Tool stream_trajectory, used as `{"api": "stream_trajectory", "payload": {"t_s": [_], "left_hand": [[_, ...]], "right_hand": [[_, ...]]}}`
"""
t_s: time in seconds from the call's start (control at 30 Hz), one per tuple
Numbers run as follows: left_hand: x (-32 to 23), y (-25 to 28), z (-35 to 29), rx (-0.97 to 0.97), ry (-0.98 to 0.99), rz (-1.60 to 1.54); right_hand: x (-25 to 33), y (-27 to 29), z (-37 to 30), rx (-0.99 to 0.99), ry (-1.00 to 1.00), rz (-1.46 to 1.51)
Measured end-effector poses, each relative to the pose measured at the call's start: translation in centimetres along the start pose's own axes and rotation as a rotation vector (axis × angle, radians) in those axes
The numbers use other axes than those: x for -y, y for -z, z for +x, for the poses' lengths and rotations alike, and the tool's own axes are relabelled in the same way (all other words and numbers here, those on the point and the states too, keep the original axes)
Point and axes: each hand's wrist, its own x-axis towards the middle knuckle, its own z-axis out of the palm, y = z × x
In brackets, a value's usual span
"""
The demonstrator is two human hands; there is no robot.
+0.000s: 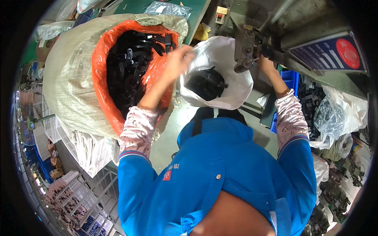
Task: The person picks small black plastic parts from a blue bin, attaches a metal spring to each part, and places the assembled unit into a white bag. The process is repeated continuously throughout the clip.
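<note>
My left hand (178,63) hovers between two sacks, smeared by motion, so what its fingers hold, if anything, does not show. To its left, a big woven sack (65,78) with an orange plastic liner (100,74) is full of black plastic parts (128,67). Below and right of that hand, a white sack (238,92) stands with more black parts (206,84) inside. My right hand (266,65) reaches up beside the metal machine head (246,49). Its fingers are mostly hidden behind the machine.
The machine body with a blue-and-red sign (327,55) overhangs the upper right. Blue bins (289,80), small dark parts (309,96) and clear plastic bags (330,116) lie beyond my right arm. A green table (132,7) is at the back. White folded sacks (92,153) and racks stand at left.
</note>
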Motion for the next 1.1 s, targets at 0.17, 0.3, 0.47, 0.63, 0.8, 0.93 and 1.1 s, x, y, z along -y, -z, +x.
{"api": "stream_trajectory", "payload": {"t_s": [0.17, 0.3, 0.47, 0.63, 0.8, 0.93, 1.1], "left_hand": [[10.4, 2.1, 5.1, -0.211, 0.426, 0.39], [10.1, 1.4, 7.3, -0.048, 0.574, 0.606], [11.3, 3.3, 5.8, -0.227, 0.652, 0.348], [11.1, 3.9, 0.6, -0.527, 0.56, -0.606], [1.8, 0.8, -5.4, -0.267, 0.433, -1.16], [-2.9, -5.5, -7.0, -0.085, 0.513, -1.394], [-7.6, -12.1, -6.2, 0.177, 0.654, -1.512]], "right_hand": [[1.9, 4.4, 0.1, 0.222, -0.191, 0.184], [2.9, 6.1, -1.7, -0.044, -0.102, 0.105], [7.0, 12.6, -2.8, 0.067, -0.777, 1.474], [9.9, 17.2, -4.6, 0.062, -0.524, 1.98], [9.9, 15.8, -3.4, 0.169, -0.438, 2.082], [10.8, 15.2, -2.7, 0.192, -0.543, 2.204], [12.3, 12.5, -4.8, -0.479, -0.147, 1.338]]}}
